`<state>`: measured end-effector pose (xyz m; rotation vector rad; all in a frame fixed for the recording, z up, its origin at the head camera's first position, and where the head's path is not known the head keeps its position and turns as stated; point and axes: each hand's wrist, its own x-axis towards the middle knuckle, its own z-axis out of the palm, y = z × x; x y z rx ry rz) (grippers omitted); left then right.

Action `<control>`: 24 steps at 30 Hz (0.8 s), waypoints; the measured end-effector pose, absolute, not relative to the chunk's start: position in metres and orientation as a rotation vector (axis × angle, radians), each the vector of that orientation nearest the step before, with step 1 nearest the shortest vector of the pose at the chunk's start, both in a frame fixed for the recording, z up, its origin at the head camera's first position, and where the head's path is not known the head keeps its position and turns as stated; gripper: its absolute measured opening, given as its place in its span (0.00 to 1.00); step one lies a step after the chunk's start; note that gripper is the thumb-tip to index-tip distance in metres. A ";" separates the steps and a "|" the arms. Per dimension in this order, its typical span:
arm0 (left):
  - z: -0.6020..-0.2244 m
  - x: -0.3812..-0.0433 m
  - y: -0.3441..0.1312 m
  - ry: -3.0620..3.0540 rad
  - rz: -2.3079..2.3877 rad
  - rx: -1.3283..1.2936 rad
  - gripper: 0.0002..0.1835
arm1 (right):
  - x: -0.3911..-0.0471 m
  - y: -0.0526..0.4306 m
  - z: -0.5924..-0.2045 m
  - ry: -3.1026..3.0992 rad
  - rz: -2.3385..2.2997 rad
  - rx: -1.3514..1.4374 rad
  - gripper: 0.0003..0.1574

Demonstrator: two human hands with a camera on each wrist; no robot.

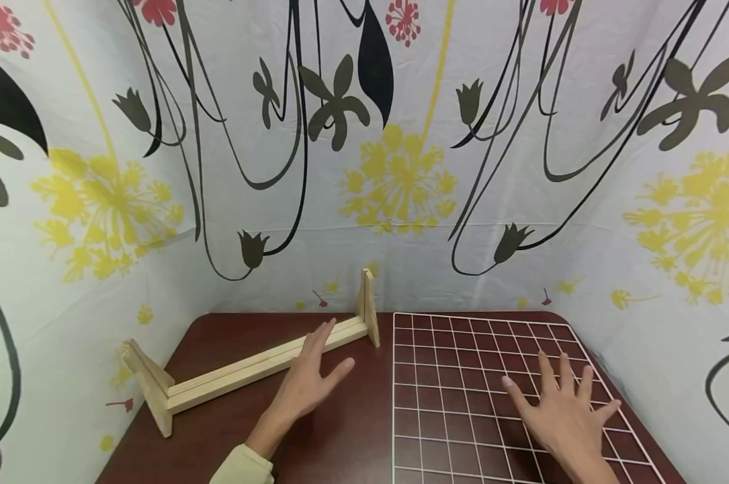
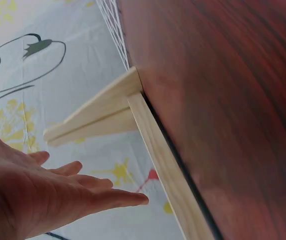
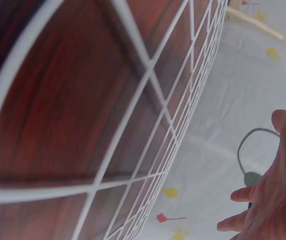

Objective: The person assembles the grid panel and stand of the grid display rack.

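the left hand (image 1: 306,383) is held out with its fingers straight and its thumb spread wide away from them, and it holds nothing; from the head view it covers part of the bar of a wooden stand (image 1: 237,381), while the left wrist view shows a gap between the hand and the wood. the stand sits on the left half of a dark red-brown table (image 1: 352,430), its long bar slanting from the near left toward the back middle, with an upright end piece at either end: the left end piece (image 1: 149,386) near the table's left edge, the right end piece (image 1: 369,306) just beside the grid's far left corner. the right hand (image 1: 566,417) is spread wide, fingers and thumb apart and holding nothing, above the right part of a white wire grid (image 1: 393,403); the right wrist view shows it apart from the wires. the grid lies on the right half of the table, its near end running out of the head view. a pale sleeve (image 1: 243,466) covers the left forearm. flower-patterned cloth (image 1: 424,269) hangs behind the table and along both sides.
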<state>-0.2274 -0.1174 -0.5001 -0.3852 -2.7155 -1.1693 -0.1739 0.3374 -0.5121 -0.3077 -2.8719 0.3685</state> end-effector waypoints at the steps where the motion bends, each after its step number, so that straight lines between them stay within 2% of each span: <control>1: -0.500 -0.228 -0.115 -2.716 -1.217 -0.384 0.47 | -0.174 0.340 -0.512 -2.876 0.380 -0.316 0.67; 5: -0.497 -0.233 -0.106 -2.708 -1.470 -0.362 0.45 | -0.176 0.352 -0.514 -2.890 0.399 -0.334 0.67; 14: -0.484 -0.249 -0.090 -2.522 -2.458 -0.186 0.43 | -0.182 0.387 -0.508 -3.018 0.410 -0.539 0.72; 21: -0.485 -0.265 -0.076 -2.318 -2.799 -0.134 0.50 | -0.181 0.408 -0.502 -3.050 0.362 -0.567 0.70; 24: -0.490 -0.273 -0.069 -2.311 -2.822 -0.092 0.49 | -0.178 0.417 -0.503 -3.068 0.368 -0.593 0.69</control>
